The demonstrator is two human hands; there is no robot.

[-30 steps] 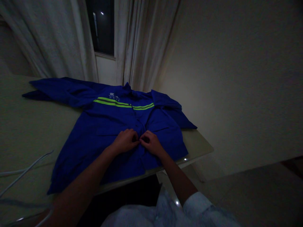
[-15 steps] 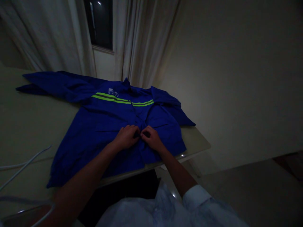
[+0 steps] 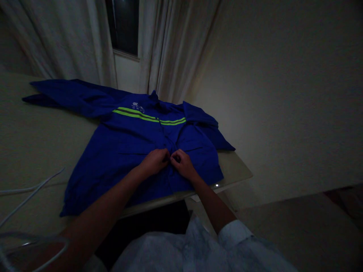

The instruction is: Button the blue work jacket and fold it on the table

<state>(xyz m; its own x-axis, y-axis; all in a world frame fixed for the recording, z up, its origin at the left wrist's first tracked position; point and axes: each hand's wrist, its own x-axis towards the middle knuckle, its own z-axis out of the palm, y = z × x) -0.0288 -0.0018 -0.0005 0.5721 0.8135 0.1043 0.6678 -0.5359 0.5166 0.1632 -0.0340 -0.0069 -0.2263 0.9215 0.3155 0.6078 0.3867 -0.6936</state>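
Fingers of the left hand (image 3: 154,160) and right hand (image 3: 183,164) pinch one blue cloth work jacket's (image 3: 121,143) front, two lime stripes (image 3: 147,116), near the pale table's (image 3: 235,172) edge.

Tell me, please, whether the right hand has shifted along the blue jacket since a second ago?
No: the right hand stays pinched at the blue jacket front, equally below its green stripes.
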